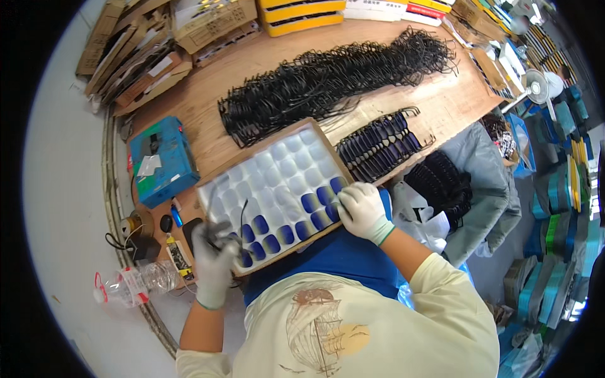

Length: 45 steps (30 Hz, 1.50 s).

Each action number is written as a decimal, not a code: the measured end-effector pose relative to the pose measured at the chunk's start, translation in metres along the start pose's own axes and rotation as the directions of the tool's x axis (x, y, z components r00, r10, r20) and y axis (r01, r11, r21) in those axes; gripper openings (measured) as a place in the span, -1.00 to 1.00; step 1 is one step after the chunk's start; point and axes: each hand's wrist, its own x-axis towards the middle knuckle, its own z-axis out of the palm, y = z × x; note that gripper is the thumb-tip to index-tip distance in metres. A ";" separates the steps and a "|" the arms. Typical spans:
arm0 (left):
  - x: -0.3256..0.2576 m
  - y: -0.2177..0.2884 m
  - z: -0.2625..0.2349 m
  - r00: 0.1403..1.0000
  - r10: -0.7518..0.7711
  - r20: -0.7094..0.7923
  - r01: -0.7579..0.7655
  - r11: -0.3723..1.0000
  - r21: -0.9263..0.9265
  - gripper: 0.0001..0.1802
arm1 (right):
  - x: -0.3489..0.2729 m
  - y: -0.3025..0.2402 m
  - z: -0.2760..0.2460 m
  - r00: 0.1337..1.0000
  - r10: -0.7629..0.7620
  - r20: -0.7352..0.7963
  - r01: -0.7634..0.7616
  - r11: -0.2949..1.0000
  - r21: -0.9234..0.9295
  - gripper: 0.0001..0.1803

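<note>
A shallow tray (328, 135) lies tilted at the front of the workbench, with rows of rounded lenses in it. Most are pale (268, 176); the nearer ones are dark blue lenses (303, 230). My left hand (214, 264), in a white glove and smeared by motion, is closed on a black glasses frame at the tray's left front corner; one thin temple arm (244, 211) sticks up over the lenses. At the right front corner my gloved right hand (362, 213) has its fingers drawn together over the dark blue lenses. What is between those fingertips is hidden.
A long heap of black glasses frames (328, 79) lies beyond the tray. Glasses with dark lenses (381, 145) are lined up to the right. A blue case (165, 160), a plastic bottle (135, 283) and cardboard (135, 69) stand left; a grey cloth-lined container (485, 183) is at right.
</note>
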 end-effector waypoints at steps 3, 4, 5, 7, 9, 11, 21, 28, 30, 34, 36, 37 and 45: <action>-0.056 -0.019 -0.005 0.977 0.110 0.184 -0.085 0.987 -0.140 -0.15 | -0.001 -0.030 0.010 0.988 -0.102 0.120 0.093 0.992 0.086 -0.81; -0.063 -0.015 0.002 0.987 0.048 0.152 -0.013 0.975 -0.221 -0.13 | 0.001 -0.039 0.013 0.977 -0.062 0.203 0.041 0.993 0.107 -0.83; -0.071 -0.005 0.009 0.991 -0.019 0.135 0.059 0.952 -0.300 -0.11 | 0.004 -0.051 0.016 0.959 -0.016 0.282 -0.019 0.992 0.122 -0.83; -0.076 0.001 0.023 0.996 -0.081 0.040 0.090 0.908 -0.410 -0.17 | 0.025 -0.078 0.021 0.859 0.134 0.494 -0.124 0.991 -0.053 -0.77; -0.075 0.009 0.033 0.974 -0.194 -0.115 0.123 0.883 -0.453 -0.28 | 0.036 -0.098 0.028 0.800 0.231 0.554 -0.154 0.971 -0.183 -0.70; -0.069 0.011 0.040 0.965 -0.249 -0.078 0.172 0.833 -0.526 -0.41 | 0.037 -0.100 0.034 0.718 0.336 0.610 -0.209 0.939 -0.272 -0.62; -0.079 0.012 0.021 0.931 0.048 0.361 0.206 0.748 -0.631 -0.49 | 0.002 -0.069 0.018 0.855 -0.115 0.506 0.032 0.985 0.170 -0.77; -0.070 -0.010 0.023 0.988 0.071 0.135 -0.012 0.917 -0.399 -0.29 | 0.015 -0.128 -0.035 0.956 0.131 0.264 -0.264 0.777 0.572 -0.76; -0.070 -0.003 0.027 0.986 0.023 0.163 0.011 0.978 -0.208 -0.45 | 0.022 -0.152 -0.052 0.899 0.294 0.325 -0.436 0.532 0.726 -0.70; -0.067 -0.006 0.037 0.945 0.079 0.319 -0.171 0.947 0.271 -0.49 | 0.020 -0.156 -0.032 0.970 0.205 0.129 -0.230 0.610 0.758 -0.71; -0.072 0.006 0.041 0.943 0.112 0.313 -0.233 0.894 0.382 -0.47 | 0.021 -0.154 -0.030 0.983 0.138 0.124 -0.184 0.637 0.748 -0.71; -0.075 0.016 0.046 0.942 0.129 0.311 -0.262 0.862 0.435 -0.45 | 0.022 -0.154 -0.031 0.987 0.102 0.123 -0.160 0.650 0.743 -0.72; -0.087 0.049 0.049 0.911 -0.023 0.412 -0.113 0.947 0.301 -0.47 | 0.021 -0.125 -0.030 0.867 0.035 0.497 -0.474 0.363 0.802 -0.70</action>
